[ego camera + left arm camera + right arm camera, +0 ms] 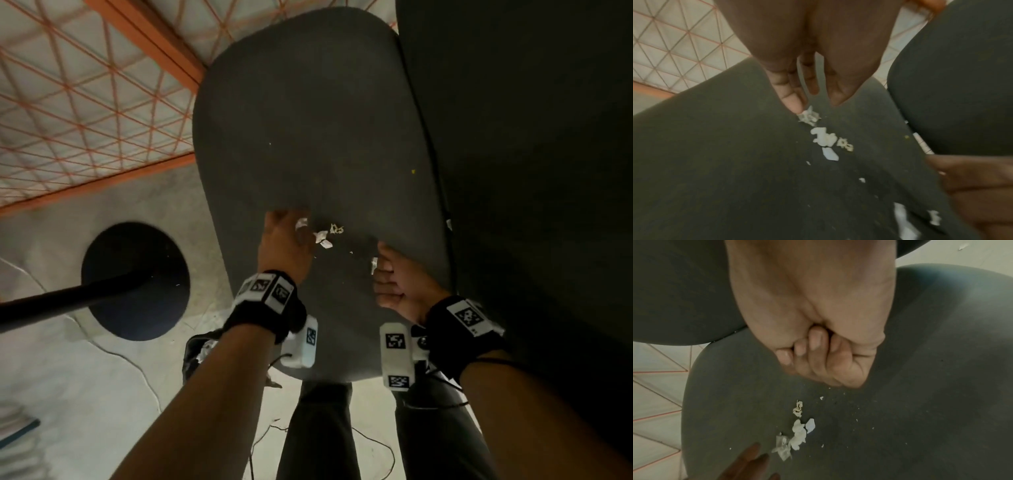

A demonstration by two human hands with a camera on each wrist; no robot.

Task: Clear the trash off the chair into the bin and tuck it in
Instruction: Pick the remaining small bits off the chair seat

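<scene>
A dark grey chair seat fills the middle of the head view, its backrest to the right. Small white paper and clear wrapper scraps lie in a cluster on the seat. My left hand has straight fingers, and one fingertip touches the crumpled clear scrap. My right hand is curled into a fist right of the cluster. A white scrap pokes out by its thumb. A dark bin with white scraps shows under my left forearm, mostly hidden.
A black round base with a pole stands on the floor to the left. Pale tiles with orange lines lie beyond it. Thin cables trail on the floor by my legs. Tiny crumbs dot the seat.
</scene>
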